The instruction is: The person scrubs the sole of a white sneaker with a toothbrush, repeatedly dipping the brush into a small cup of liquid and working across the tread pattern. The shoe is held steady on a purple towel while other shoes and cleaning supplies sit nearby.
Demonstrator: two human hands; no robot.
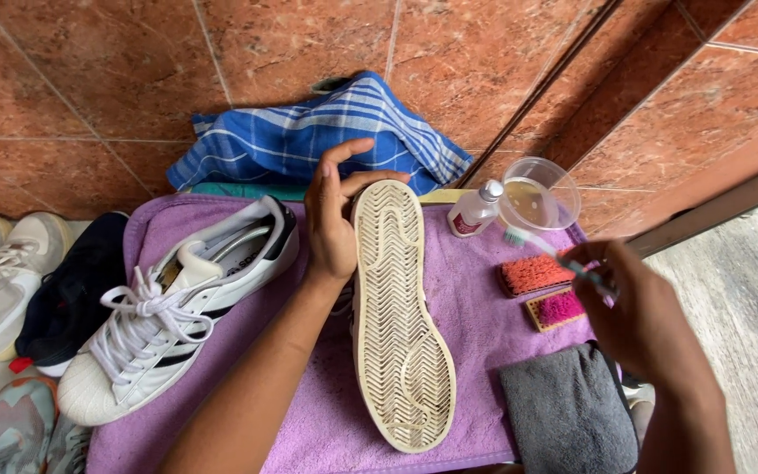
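Observation:
My left hand (333, 219) grips the heel end of a white sneaker (398, 316) turned sole-up, its cream zigzag sole facing me, over a purple towel (475, 325). My right hand (638, 312) holds a toothbrush (554, 253) by its handle, bristles pointing toward a clear plastic bowl (539, 195) of liquid. The matching white sneaker with black stripes (177, 316) lies upright on the towel to the left, laces loose.
A small white bottle (474, 211) stands beside the bowl. Orange (532, 274) and pink (558, 309) brushes and a grey cloth (568, 412) lie on the towel's right. A blue checked cloth (318, 136) lies behind; other shoes (10, 281) crowd the left on the reddish tiles.

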